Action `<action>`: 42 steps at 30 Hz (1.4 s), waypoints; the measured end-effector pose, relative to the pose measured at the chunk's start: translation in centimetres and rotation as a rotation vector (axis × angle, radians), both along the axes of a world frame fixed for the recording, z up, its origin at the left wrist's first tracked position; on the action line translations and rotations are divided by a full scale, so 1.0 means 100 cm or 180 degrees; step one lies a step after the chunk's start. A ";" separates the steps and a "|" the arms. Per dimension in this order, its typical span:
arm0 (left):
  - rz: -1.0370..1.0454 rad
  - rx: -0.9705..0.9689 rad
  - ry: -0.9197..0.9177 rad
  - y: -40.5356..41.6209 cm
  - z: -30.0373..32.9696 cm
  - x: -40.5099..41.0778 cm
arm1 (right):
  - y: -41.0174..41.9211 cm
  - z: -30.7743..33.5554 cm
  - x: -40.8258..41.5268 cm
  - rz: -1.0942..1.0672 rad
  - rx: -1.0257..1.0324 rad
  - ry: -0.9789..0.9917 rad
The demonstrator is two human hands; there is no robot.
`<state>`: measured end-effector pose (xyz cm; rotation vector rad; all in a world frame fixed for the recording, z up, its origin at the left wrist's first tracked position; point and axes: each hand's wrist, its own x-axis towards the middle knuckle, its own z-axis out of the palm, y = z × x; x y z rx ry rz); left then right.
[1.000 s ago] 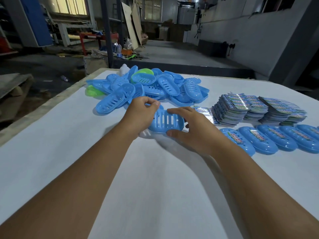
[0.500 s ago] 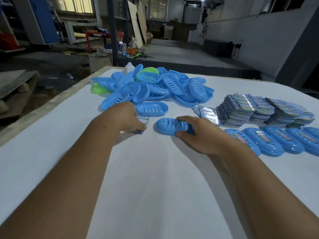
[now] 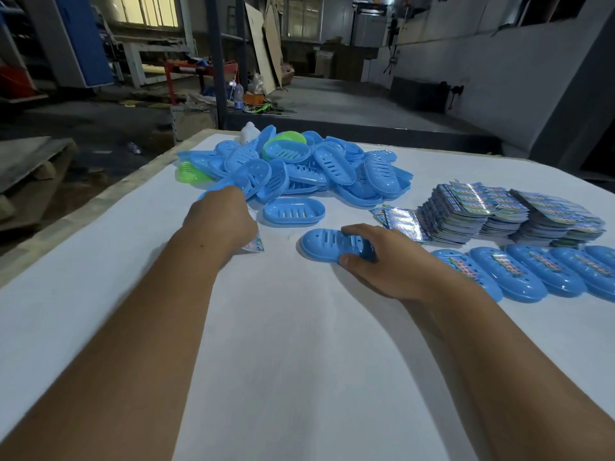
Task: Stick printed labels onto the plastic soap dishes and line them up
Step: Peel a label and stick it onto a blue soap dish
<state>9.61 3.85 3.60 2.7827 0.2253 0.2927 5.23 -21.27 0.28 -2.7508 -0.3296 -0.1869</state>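
Change since the earlier frame: the blue soap dish (image 3: 334,243) has gone from between both hands to the right hand alone and now sits upside down on the worktop (image 3: 283,344), clear of the heap; the left hand has parted from it and come down onto a label.

Item 1, blue soap dish: slotted base uppermost, flat on the worktop, between the heap and the finished row. The right hand (image 3: 382,261) grips its near end, fingers over the top, thumb against the near rim. Judged light, stiff, thin-walled plastic with a glossy, rather slippery skin; best held by the rim at the long sides, leaving the base free for the label.

Item 2, printed label (image 3: 254,242): shiny, thin, limp. It lies under the left hand (image 3: 221,219), one corner showing; fingers curl down on it, though a pinch cannot be confirmed. Likely to bend and stick early; take it by an edge.

Item 3, heap of unlabelled dishes (image 3: 299,171): blue, a few green, at the far side.

Item 4, label stacks (image 3: 499,211): to the right.

Item 5, row of labelled dishes (image 3: 532,271): side by side, right edge.
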 end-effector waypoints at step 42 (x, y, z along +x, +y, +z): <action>-0.1577 -0.2229 -0.0314 -0.047 -0.004 -0.007 | 0.009 0.012 0.006 -0.0406 0.3067 -0.0133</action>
